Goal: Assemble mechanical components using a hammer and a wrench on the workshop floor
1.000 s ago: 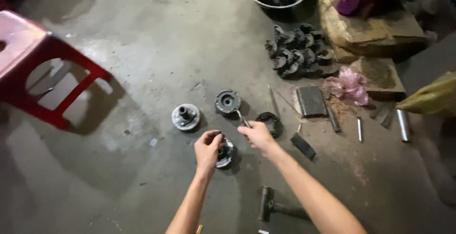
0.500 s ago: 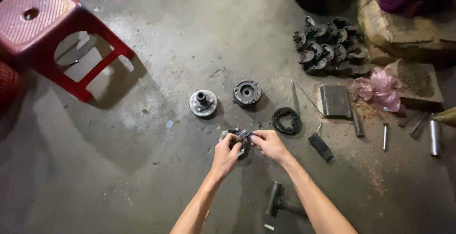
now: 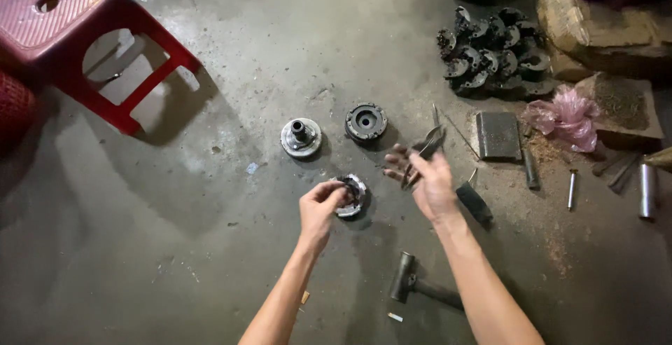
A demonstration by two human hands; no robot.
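Note:
My left hand grips a round metal part that rests on the concrete floor. To its right, a little above the floor, my right hand holds a pair of dark pliers, their tips pointing up and away from me. A silver hub disc and a dark round part lie just beyond both hands. The floor directly under my right hand is hidden.
A hammer lies near my right forearm and a black piece to its right. Further right are a flat metal block, metal rods, a pink bag and a pile of dark parts. A red stool stands far left.
My right hand has come off the round part and moved right, now holding the pliers. My left hand stays on the part. The view has shifted, with everything lower in the frame.

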